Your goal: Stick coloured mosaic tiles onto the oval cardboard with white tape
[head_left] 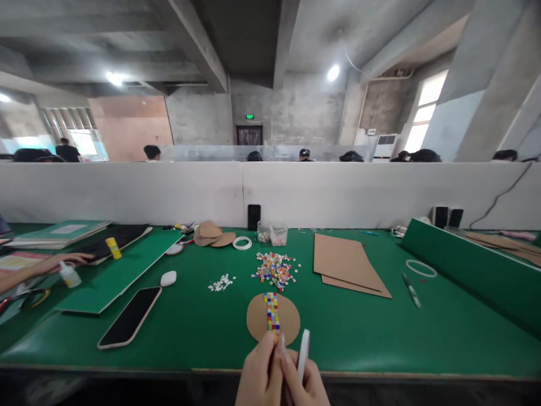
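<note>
My left hand (261, 369) and my right hand (302, 376) meet at the near edge of a round cardboard disc (255, 320). Their fingertips are pinched together, and whatever lies between them is too small to name. A white tape roll (303, 352) stands upright in my right hand. Down the middle of the disc runs a strip of coloured square tiles (273, 311). Just beyond the disc lies a heap of loose coloured tiles (275, 270), with a smaller pile of white pieces (221, 283) to its left.
A phone (130, 317) and white case (168, 278) lie left. Cardboard sheets (344, 262) and a green pen (411, 290) lie right. Clear boxes (278, 234) stand behind the tiles. Another person's hand (70, 259) rests at far left near a glue bottle (70, 274).
</note>
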The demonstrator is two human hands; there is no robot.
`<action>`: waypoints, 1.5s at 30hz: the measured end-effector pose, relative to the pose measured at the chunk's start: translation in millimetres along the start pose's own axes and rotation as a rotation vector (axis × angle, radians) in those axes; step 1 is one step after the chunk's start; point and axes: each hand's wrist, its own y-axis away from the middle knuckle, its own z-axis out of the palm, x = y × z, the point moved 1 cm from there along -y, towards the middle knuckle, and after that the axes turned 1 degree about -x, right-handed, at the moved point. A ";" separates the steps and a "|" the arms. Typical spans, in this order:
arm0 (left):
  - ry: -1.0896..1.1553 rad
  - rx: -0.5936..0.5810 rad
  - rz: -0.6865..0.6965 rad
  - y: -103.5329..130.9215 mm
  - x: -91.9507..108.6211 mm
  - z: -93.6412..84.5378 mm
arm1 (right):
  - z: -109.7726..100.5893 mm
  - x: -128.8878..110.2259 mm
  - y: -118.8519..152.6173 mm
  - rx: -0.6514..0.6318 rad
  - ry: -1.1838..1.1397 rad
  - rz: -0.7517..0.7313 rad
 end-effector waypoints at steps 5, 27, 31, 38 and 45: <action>0.035 -0.136 -0.092 -2.2 -3.2 -15.0 | 2.5 -8.3 -2.8 -0.241 0.205 -0.004; 0.002 -0.254 -0.276 -29.2 -38.4 -15.7 | -1.7 15.0 -39.1 -0.162 0.499 -0.115; -0.056 -0.277 -0.289 -35.1 -43.8 -12.6 | 0.3 10.9 -47.9 -0.243 0.606 -0.149; -0.052 -0.281 -0.308 -40.8 -46.1 -12.4 | -2.6 10.1 -59.6 -0.281 0.812 -0.273; 0.117 -0.220 -0.375 -40.5 -46.3 -10.8 | -1.2 7.9 -60.8 -0.274 0.785 -0.244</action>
